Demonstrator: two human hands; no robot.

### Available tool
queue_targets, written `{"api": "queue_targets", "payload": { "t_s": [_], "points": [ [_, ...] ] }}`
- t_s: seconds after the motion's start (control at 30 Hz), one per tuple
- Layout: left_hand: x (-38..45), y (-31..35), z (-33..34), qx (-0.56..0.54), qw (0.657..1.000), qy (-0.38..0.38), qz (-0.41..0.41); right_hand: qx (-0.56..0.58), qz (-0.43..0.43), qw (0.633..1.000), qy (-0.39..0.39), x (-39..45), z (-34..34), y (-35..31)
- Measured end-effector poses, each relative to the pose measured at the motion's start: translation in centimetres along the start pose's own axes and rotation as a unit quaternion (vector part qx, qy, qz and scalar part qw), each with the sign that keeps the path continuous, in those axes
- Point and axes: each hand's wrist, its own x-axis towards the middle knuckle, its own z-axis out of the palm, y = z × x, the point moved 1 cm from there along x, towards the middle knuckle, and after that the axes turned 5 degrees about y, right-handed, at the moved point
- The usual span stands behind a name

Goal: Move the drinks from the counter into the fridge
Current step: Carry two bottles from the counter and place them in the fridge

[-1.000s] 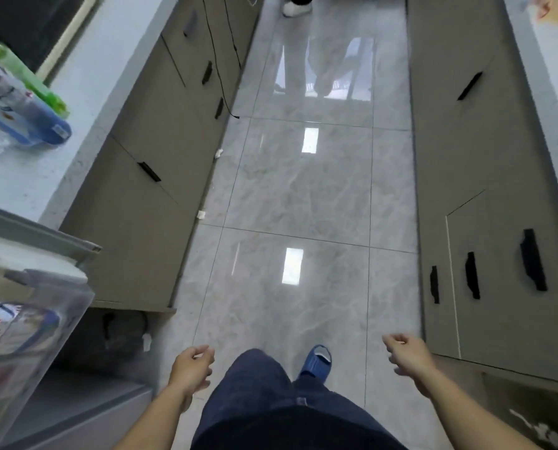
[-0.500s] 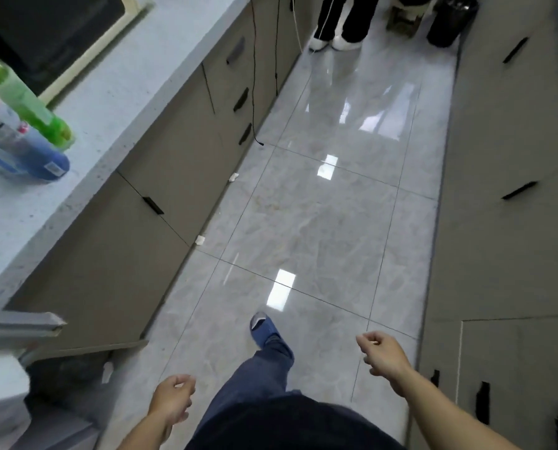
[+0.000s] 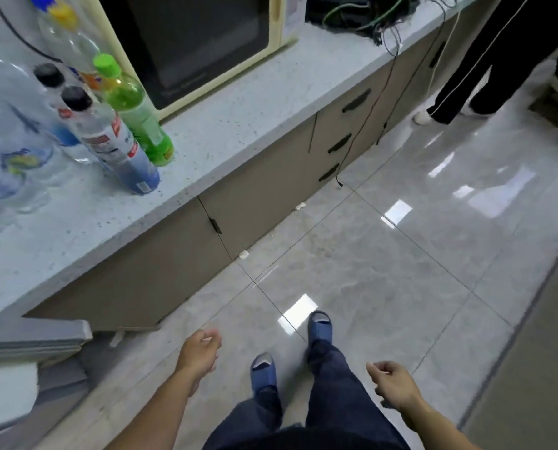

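**Both hands empty, bottles up-left on counter**

L hand [image 3: 199, 354] & R hand [image 3: 393, 384] hang low over the floor, fingers loosely curled, holding nothing. Drinks stand upright on the counter [image 3: 238, 125], well apart from both hands: green bottle [image 3: 135, 112] and clear bottle [image 3: 109, 144] nearest the edge, more behind at far left. Long axes vertical. L hand is nearer; likely reach goes up and left. Fridge [image 3: 27, 345] at lower left.

Speckled grey stone surface [image 3: 232, 125] runs along left side. Cluster of plastic drink bottles [image 3: 109, 134] stands upright on it, near front edge. Cream-framed microwave [image 3: 199, 43] sits behind and right of bottles. Tangle of cables [image 3: 378, 24] lies beyond the microwave. Beige cabinets [image 3: 264, 190] below. Grey tiled floor [image 3: 384, 271] to right.
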Motion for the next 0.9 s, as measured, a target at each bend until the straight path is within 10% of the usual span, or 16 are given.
{"api": "queue_targets", "payload": {
  "t_s": [0.43, 0.9],
  "points": [
    [-4.4, 1.2, 2.6, -0.184, 0.947, 0.206, -0.165, -0.137, -0.218, 0.955, -0.148, 9.1, 1.8, -23.6],
    [-3.2, 21.8, -11.2, -0.352, 0.856, 0.335, 0.175, -0.027, -0.582, 0.791, -0.189, -7.5, 12.5, -49.4]
  ]
}}
